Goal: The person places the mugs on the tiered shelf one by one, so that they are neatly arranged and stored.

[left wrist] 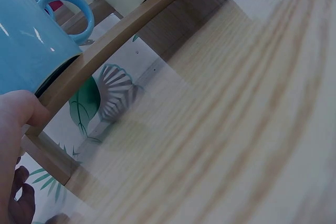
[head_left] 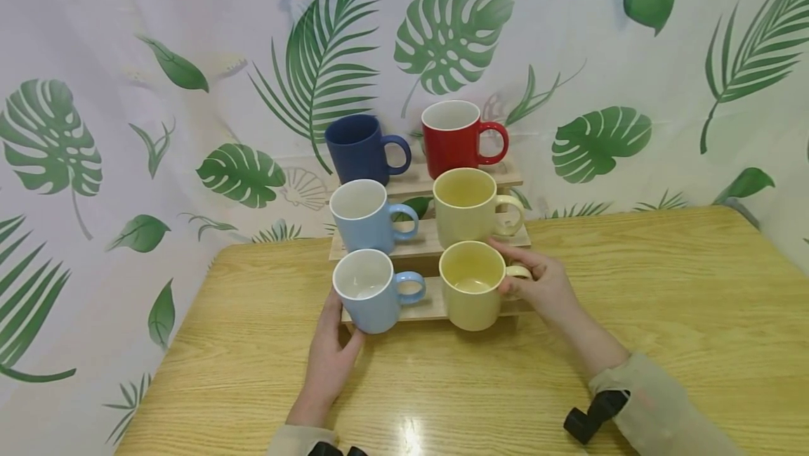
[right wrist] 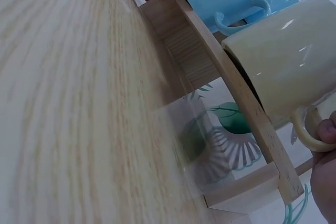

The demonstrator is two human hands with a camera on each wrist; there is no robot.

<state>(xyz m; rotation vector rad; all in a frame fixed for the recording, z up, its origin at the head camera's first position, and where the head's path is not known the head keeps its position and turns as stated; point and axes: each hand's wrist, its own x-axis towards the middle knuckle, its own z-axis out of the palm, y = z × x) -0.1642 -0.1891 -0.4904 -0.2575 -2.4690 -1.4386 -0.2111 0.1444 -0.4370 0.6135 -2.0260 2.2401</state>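
Note:
A stepped wooden rack (head_left: pixel 417 308) carries mugs on three levels. On its lowest board sit a light blue mug (head_left: pixel 373 301) at left and a pale yellow mug (head_left: pixel 464 301) at right. My left hand (head_left: pixel 331 350) grips the left end of that board, thumb at the front corner just under the blue mug, other fingers partly hidden. My right hand (head_left: pixel 546 287) pinches the handle (right wrist: pixel 310 135) of the front yellow mug, whose base sits on the board.
Behind, the middle level bears another light blue mug (head_left: pixel 363 217) and another yellow mug (head_left: pixel 464 210). A dark blue mug (head_left: pixel 357 150) and a red mug (head_left: pixel 451 140) top the rack. The wooden table (head_left: pixel 663 301) meets a leaf-patterned cloth (head_left: pixel 189 6) at the back.

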